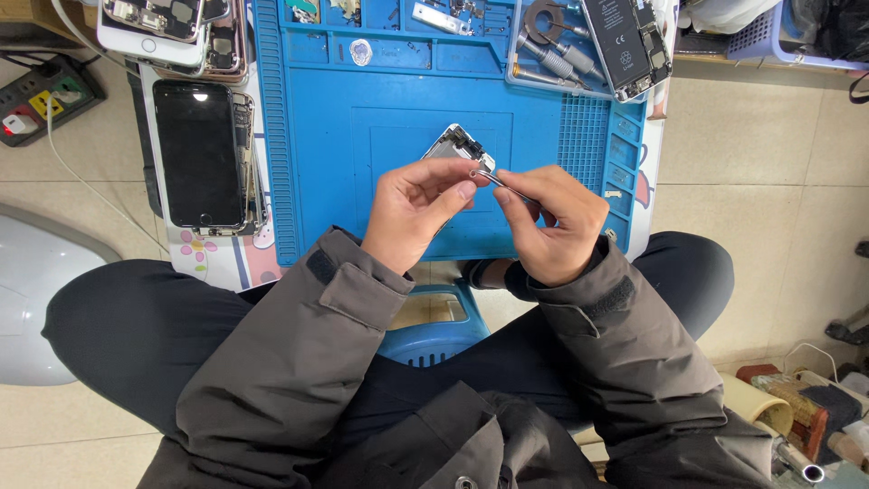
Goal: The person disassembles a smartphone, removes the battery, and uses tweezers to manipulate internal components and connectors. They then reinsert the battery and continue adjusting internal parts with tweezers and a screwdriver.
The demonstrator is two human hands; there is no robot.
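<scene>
My left hand [415,210] holds a small opened phone housing [460,145] tilted above the blue work mat [362,136]. My right hand [552,217] grips thin metal tweezers [500,179], their tip touching the housing's lower edge near my left thumb. Both hands are close together over the mat's front middle. Grey jacket sleeves cover both arms.
A phone with a dark screen [197,152] lies left of the mat, with other opened phones [172,27] behind it. An opened phone showing a battery [626,43] and screwdrivers [552,59] lie at the back right. A power strip [41,98] sits on the floor left.
</scene>
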